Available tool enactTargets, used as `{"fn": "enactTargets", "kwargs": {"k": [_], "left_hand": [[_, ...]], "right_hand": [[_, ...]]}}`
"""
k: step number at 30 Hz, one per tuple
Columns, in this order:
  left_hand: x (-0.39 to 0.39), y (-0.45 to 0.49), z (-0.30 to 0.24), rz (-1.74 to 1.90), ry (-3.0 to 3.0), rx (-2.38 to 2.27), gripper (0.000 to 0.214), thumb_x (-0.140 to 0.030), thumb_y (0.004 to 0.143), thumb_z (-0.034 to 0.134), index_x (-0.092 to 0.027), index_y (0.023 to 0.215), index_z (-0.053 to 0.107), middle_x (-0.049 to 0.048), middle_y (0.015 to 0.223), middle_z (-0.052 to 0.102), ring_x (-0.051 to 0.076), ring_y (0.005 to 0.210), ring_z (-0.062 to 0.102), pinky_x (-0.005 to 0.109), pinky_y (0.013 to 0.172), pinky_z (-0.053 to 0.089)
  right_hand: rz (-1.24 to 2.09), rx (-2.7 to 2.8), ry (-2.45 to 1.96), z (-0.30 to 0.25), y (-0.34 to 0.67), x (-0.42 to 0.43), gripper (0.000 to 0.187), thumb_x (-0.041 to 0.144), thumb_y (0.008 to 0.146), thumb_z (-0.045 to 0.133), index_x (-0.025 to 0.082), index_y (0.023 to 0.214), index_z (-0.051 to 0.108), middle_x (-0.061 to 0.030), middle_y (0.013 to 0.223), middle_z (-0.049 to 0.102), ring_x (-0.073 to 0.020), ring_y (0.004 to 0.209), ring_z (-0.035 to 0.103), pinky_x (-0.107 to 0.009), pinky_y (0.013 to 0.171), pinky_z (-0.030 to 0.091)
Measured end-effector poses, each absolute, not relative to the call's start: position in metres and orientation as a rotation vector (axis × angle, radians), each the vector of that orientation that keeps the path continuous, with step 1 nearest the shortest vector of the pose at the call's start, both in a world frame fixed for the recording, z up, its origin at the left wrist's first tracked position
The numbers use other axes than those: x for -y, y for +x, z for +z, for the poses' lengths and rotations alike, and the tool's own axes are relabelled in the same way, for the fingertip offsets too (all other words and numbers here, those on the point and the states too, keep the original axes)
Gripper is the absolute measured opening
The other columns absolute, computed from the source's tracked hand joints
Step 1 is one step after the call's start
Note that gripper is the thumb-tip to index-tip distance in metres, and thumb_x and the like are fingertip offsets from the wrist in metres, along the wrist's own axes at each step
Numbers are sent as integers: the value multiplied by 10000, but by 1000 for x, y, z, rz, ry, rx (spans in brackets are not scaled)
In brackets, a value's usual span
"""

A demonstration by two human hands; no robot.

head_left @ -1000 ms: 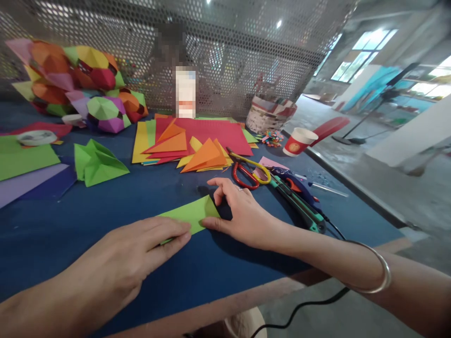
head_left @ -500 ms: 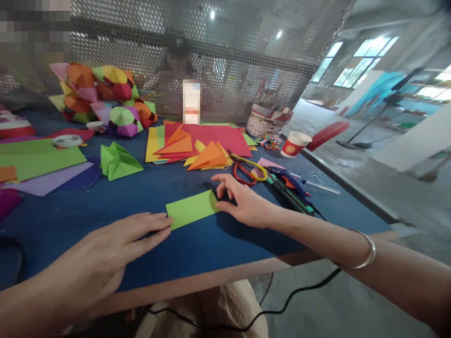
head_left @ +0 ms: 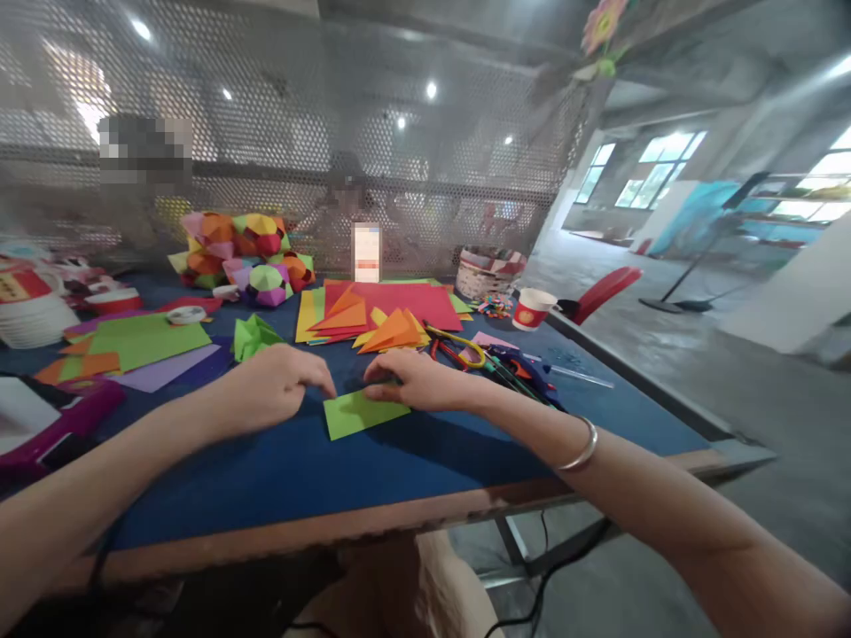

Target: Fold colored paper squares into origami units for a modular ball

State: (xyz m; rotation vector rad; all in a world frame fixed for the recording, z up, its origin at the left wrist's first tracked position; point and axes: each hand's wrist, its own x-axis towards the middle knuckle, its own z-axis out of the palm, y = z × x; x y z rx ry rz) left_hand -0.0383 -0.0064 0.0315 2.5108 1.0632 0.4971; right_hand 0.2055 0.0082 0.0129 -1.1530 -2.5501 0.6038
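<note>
Left forearm enters from the lower left and slopes up to the right, back of the left hand [head_left: 276, 390] uppermost, fingers bent. Right forearm enters from the lower right, slopes up to the left, with a silver bangle [head_left: 589, 446] near the wrist; right hand [head_left: 422, 379] turned inward, index finger and thumb curved. Both arms are cut off by the frame. The green paper rectangle [head_left: 355, 424] lies on the blue surface [head_left: 279, 496] before the person, its upper right part hidden by the right hand. Left thumb not distinguishable; right fingertips partly in shadow. Scissors [head_left: 477, 356] lie beyond the right hand, lower part blocked by it; a green folded piece [head_left: 253, 337] sits just beyond the left, base covered. Hands are near each other, not touching. Left index fingertip is at the paper's upper left corner, right fingers at its upper edge; cannot tell whether either pinches it.
</note>
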Motion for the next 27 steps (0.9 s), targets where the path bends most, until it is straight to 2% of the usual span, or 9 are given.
{"fn": "enactTargets", "kwargs": {"k": [3,5,7,10,13,16,21,27], "left_hand": [[-21,-26,41,621,2265,-1096,418,-100,598,472,-253,746,832,8,833,823,238,853,746,311,844,566],[-33,-18,36,671,2030,-1091,362,-123,610,507,-225,736,830,29,786,814,228,782,742,306,793,576],[-39,-11,26,751,1800,-1097,305,-140,646,550,-203,764,825,46,802,813,212,757,736,304,767,579],[-35,-4,12,814,1647,-1124,164,-202,733,700,-178,850,812,78,845,801,211,774,729,296,720,571],[-25,-4,6,838,1524,-1084,255,-388,824,761,-174,958,794,109,996,792,238,910,732,299,745,566],[-13,-4,8,781,1352,-960,380,-525,858,733,-179,1009,774,117,1042,788,239,971,732,295,791,568],[0,-1,19,699,1316,-864,342,-463,843,776,-209,1072,766,83,1041,786,229,984,729,259,761,571],[-12,-9,17,1004,1174,-1061,196,-361,916,715,-175,972,736,107,1075,765,179,909,728,224,723,585]], "right_hand": [[487,2598,-1214,19,203,-11,289,368,799,831,182,983,708,-65,986,724,-251,969,650,-429,890,455],[488,2595,-1188,17,206,-12,306,323,753,867,188,975,705,-43,942,724,-235,910,653,-402,853,460],[537,2565,-1105,12,210,-14,267,288,770,851,186,969,706,-30,930,723,-209,867,653,-338,790,469],[658,2487,-1012,1,214,-17,185,189,815,785,174,983,708,-19,941,734,-183,862,667,-298,777,482],[599,2359,-926,-6,212,-18,122,132,848,729,172,963,722,-28,943,748,-180,894,677,-304,829,483],[317,2248,-845,-8,210,-15,94,120,872,709,187,932,736,-48,979,761,-202,970,657,-354,908,441],[-126,2220,-703,-4,214,-10,143,189,976,610,220,911,733,-37,961,764,-206,966,604,-386,928,345],[-259,2044,-578,5,222,-7,205,131,967,566,213,840,705,-33,914,744,-191,940,594,-363,922,376]]}}
